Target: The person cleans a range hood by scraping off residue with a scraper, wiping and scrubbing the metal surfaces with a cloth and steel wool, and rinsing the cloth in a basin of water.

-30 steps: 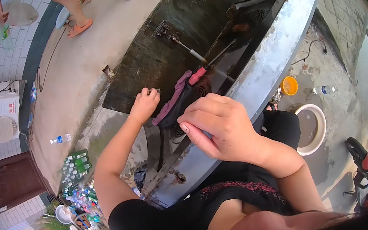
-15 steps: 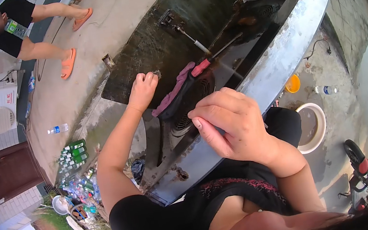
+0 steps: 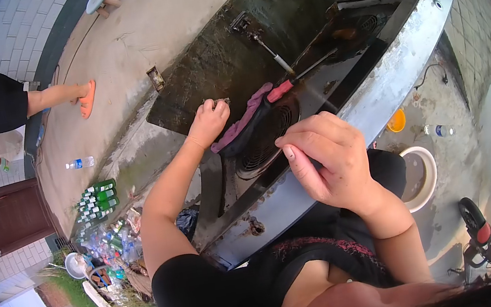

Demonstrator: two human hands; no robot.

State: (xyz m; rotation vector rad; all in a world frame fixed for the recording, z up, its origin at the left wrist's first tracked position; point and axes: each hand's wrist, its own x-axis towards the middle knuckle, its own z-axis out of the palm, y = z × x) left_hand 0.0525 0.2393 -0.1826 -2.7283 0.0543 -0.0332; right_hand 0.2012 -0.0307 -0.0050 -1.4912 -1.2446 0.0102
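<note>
In front of me lies a greasy metal range hood (image 3: 399,76) with a dark, stained panel (image 3: 294,13) raised along its far side. My left hand (image 3: 210,124) rests at that panel's lower edge, fingers curled over a small greyish scouring pad (image 3: 222,101), mostly hidden. My right hand (image 3: 332,159) is held above the hood's near rim, thumb and fingers pinched together; whatever is between them is hidden. Between the hands, a purple and black cloth or glove (image 3: 244,122) lies on the hood. A screwdriver with a red handle (image 3: 279,90) lies against it.
A person in black shorts (image 3: 4,104) and orange sandals is at the upper left. Green bottles (image 3: 98,197) and a litter heap (image 3: 110,243) lie left. An orange bowl (image 3: 396,121), a white basin (image 3: 428,167), a water bottle (image 3: 439,130) and a small bike (image 3: 479,233) are right.
The view has shifted slightly, so the hood and my hands appear further right and lower. The person at upper left has walked further left. Both hands keep much the same pose.
</note>
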